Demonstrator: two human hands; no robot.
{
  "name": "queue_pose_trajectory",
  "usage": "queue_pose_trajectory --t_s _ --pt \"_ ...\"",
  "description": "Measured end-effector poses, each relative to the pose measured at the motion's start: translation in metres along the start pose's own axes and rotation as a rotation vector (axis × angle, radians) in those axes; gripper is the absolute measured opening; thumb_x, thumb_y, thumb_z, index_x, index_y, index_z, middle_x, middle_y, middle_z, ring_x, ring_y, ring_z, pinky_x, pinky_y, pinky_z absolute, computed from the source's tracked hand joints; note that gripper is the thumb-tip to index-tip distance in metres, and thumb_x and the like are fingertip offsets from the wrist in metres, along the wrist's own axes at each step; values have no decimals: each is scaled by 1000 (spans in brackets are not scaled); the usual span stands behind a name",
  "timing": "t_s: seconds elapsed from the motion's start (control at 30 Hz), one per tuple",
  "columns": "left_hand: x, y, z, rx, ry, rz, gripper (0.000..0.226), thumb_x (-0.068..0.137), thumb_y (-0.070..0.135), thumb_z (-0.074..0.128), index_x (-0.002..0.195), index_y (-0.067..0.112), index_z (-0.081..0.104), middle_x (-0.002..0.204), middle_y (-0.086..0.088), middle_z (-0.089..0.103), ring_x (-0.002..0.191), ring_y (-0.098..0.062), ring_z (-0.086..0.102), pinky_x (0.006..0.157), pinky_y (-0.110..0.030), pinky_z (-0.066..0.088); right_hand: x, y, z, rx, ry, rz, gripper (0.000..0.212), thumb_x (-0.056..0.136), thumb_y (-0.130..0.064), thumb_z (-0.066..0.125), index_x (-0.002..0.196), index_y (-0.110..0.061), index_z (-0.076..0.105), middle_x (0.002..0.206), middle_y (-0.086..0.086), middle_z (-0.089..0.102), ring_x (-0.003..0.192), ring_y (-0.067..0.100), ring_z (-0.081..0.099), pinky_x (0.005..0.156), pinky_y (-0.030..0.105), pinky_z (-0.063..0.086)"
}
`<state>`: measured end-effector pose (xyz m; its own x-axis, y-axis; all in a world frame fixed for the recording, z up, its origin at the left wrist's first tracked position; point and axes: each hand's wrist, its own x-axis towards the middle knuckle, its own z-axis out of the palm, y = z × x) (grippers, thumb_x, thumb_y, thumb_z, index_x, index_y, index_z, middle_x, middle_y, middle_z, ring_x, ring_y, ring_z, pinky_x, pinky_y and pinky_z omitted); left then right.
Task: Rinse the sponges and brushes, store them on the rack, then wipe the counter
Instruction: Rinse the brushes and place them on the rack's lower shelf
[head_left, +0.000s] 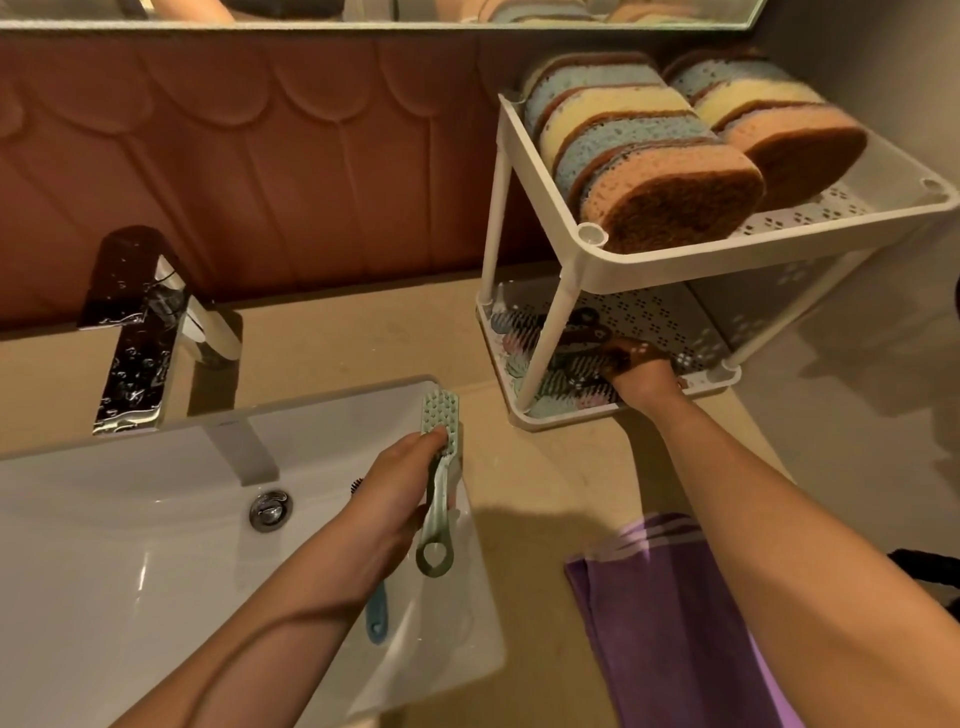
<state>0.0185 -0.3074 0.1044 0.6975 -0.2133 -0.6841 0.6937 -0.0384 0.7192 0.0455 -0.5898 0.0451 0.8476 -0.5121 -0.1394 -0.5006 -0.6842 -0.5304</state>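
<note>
left hand (400, 483): I see it wrapped round the green brush (435, 519), at the neck just below the head.
green brush: held over the right rim of the sink (156, 571); long axis runs near to far, head pointing away toward the wall, ring end toward me.
right hand (641, 371): reached into the lower shelf of the rack (670, 249), on the brushes (550, 358) lying there; I cannot tell whether it grips one.
sponges (649, 156): on edge in two rows on the top shelf.
cloth (665, 597): purple, on the counter (545, 467) under my right forearm.

A green brush (440, 493) is gripped by the left hand (400, 493) over the sink (130, 571); the right hand (641, 374) is seen in the lower shelf of the rack (727, 248), among brushes (524, 332).
</note>
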Motion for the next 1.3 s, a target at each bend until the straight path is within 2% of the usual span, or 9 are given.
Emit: queue_pose_trajectory --t_s 0.13,0.3,0.5,0.6,0.7,0.83,0.93,1.17,1.3 --pt "1 -3 0 15 -19 8 18 96 26 49 93 14 62 73 -3 59 69 -17 53 66 -30 44 -1 1 -4 -15 -61 17 30 88 -2 56 116 -9 66 123 13 63 113 29 57 94 28 42" --pt "-2 -5 1 48 -65 48 18 94 26 52 97 14 65 86 -3 67 81 -16 58 79 -30 42 -4 3 -6 4 -112 57 35 92 -8 49 125 -16 60 128 12 59 117 31 53 94 31 43" --pt "-7 -4 4 52 -100 61 12 91 28 56 88 21 66 88 2 65 86 -15 54 85 -33 37 -53 -17 -16 238 29 38 33 93 -11 47 124 -16 57 111 11 64 97 28 60 84 36 50" --pt "-9 -7 7 64 -106 91 13 90 26 59 78 23 56 86 1 61 76 -13 55 76 -29 39 -111 -46 -16 428 -131 -68 26 95 -12 47 116 -16 61 106 1 63 98 15 59 80 19 47" --pt "-16 -11 14 87 -118 124 4 89 23 60 89 21 56 87 -3 65 73 -12 59 63 -23 43 -154 -66 -10 539 -303 -77 25 96 -17 46 115 -23 61 103 4 65 93 18 61 75 23 50" --pt "-26 -15 23 82 -97 161 22 87 17 63 109 15 58 93 -4 69 75 -10 66 47 -11 47 -176 -72 -2 434 -280 -125 31 96 -30 42 125 -30 54 117 0 63 107 16 57 93 35 48" --pt "-29 -17 25 107 -132 164 26 86 21 65 111 14 61 89 0 71 77 -10 67 59 -19 48 -179 -71 0 498 -261 -125 31 97 -33 40 124 -29 55 123 0 62 114 17 55 99 41 45" --pt "-33 -13 26 259 -85 323 24 91 32 55 83 13 66 75 -1 65 69 -12 58 64 -21 46 -180 -55 -11 484 -196 -154 36 88 -42 50 116 -25 63 110 -3 68 103 13 61 93 42 50" --pt "-30 -13 29 322 -71 364 25 90 28 58 79 8 66 72 -3 62 65 -11 54 65 -23 44 -177 -46 -23 361 -192 -222 37 85 -46 55 118 -32 60 120 -9 63 114 10 55 103 40 40"
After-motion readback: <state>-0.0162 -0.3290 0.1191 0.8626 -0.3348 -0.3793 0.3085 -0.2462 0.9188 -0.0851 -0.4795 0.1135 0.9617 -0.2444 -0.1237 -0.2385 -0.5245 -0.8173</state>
